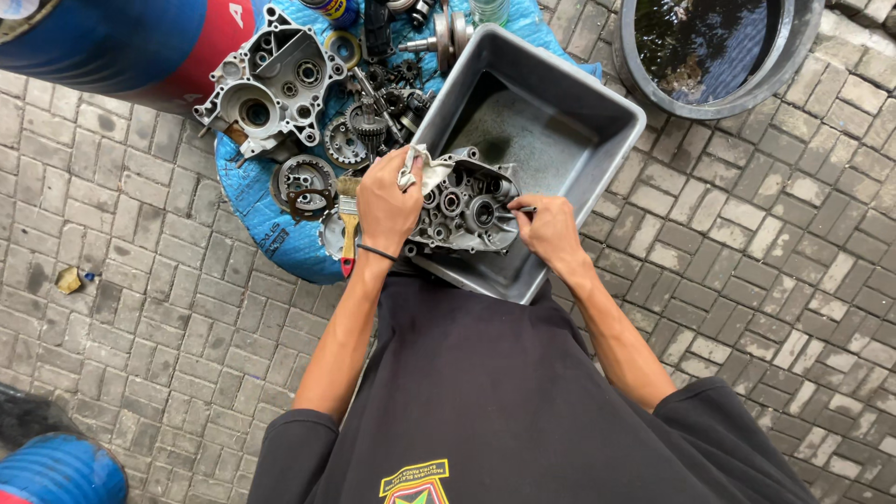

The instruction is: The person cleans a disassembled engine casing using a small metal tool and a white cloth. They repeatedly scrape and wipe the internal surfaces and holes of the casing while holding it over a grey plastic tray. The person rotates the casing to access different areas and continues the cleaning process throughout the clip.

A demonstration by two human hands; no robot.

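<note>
I look down past my black shirt at the crankcase half (464, 205), which rests on the near rim of the grey tub (597, 149) and is my landmark for everything else. My left hand (385, 207) sits at the case's left edge, fingers closed around a pale rag (417, 170) bunched against the casting's upper left corner. My right hand (549, 229) is at the case's right edge, fingers pinched shut on a thin dark tool (525, 209) whose tip points into the casting; what kind of tool it is I cannot tell.

To do this well, I judge that the left hand should press the case firmly down on the rim so it cannot rock, while the right works the tip in short strokes along the seats and keeps it off the bearings.

Just left of the case, a paintbrush (348, 227) with a yellow and red handle lies on the blue sheet (252, 201). Beyond and left of the case lie gears (373, 126), round covers and a second case half (271, 84). Far right of the case stands a round basin (714, 51) of dark liquid.
</note>
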